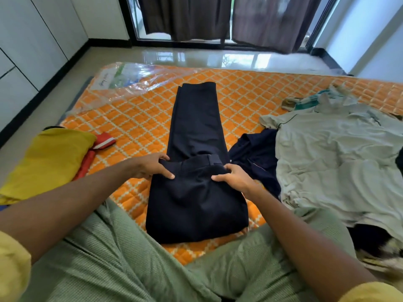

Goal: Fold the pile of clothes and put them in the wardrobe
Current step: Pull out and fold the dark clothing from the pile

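Trousers (196, 131), dark navy, lie flat lengthwise on the orange quilted mattress (250, 92). Hems point away from the person. The near part is doubled over, with the waistband on top about halfway along.

Left hand (152, 166) grasps the left edge of that doubled part, fingers curled over the fabric. Right hand (233, 177) does the same on the right edge, thumb and fingers pinching the cloth. Both grips are closed on the trousers.

Relative to the trousers:
- just right, touching the edge: crumpled navy shirt (257, 158)
- further right: large pale grey-green shirt (338, 171) spread over a heap, partly covering the navy one
- far right, toward the hem end: teal striped cloth (309, 101)
- left, well apart: folded yellow garment (50, 158) with a red garment (96, 149) beside it
- beyond the hems, to the left: clear plastic wrap (122, 83) on the mattress corner
- near end: the person's legs in green fabric, one on each side
- far left, off the mattress: white cabinet doors (32, 40)
- straight beyond: dark curtains (218, 18) at a glass door
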